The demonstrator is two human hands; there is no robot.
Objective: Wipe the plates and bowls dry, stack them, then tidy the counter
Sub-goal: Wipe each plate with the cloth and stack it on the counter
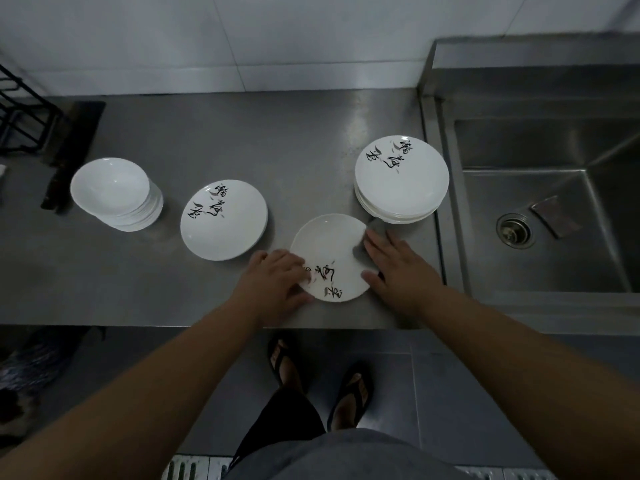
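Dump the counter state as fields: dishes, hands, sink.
front plate: single, near the counter front edge, between both hands
left hand: holds its left rim
right hand: fingers straight, at its right rim
plate stack: right, beside the sink
middle plate: left of front plate, apart
bowl stack: far left
cloth: none clearly visible

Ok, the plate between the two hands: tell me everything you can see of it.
The plate is round, white and glossy, ceramic by its look, shallow with a gently raised rim. Black brush lettering with small reddish flecks sits on its near side. It lies face up on the steel counter close to the front edge, clear of the plate stack. The left hand holds its left rim, fingers over some lettering; the right hand touches its right rim with the thumb.
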